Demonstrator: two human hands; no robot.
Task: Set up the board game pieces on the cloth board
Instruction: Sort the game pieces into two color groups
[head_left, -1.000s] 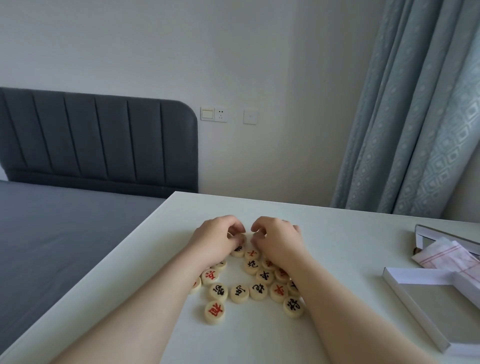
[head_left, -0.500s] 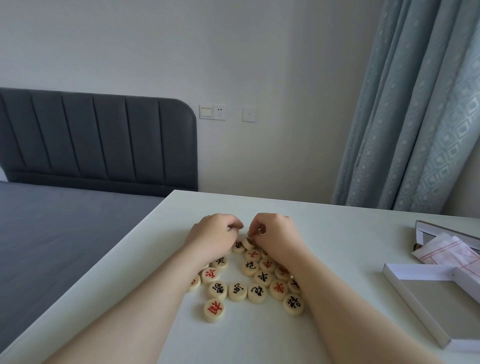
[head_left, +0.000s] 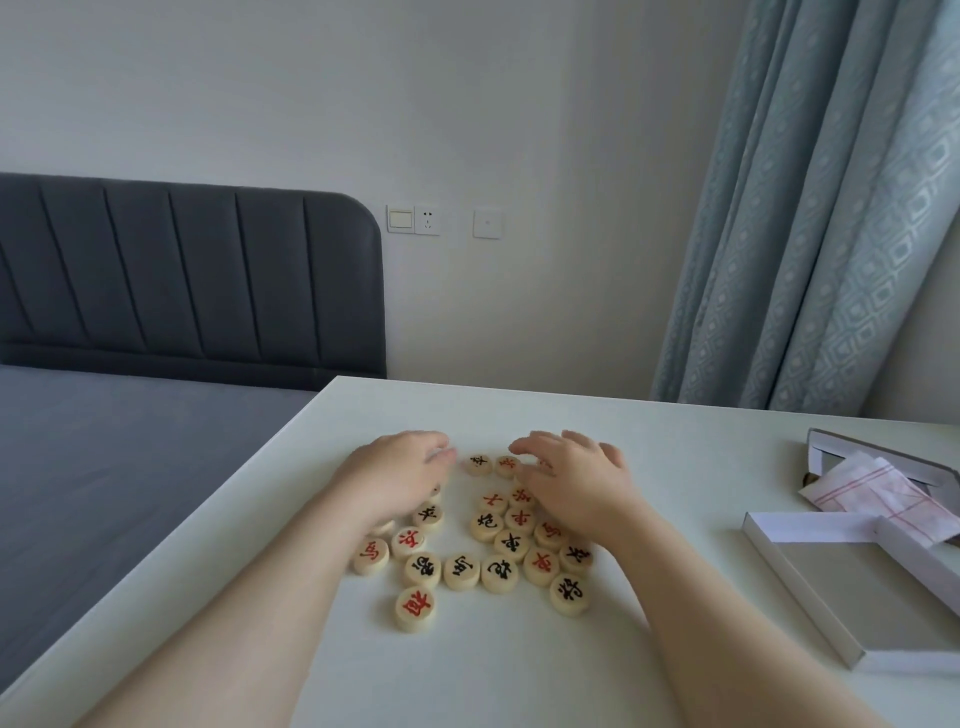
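Some eighteen visible discs (head_left: 461, 571) lay flat, characters up; left hand (head_left: 397, 480) and right hand (head_left: 574, 480) were loosely spread over them.

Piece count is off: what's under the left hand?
Edges of two pale game pieces show under the left hand, one by the wrist, one nearer the fingers. Anything else beneath the palm is covered.

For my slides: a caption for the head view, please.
Left hand and right hand over loose pieces on the table; cloth board folded on the box.
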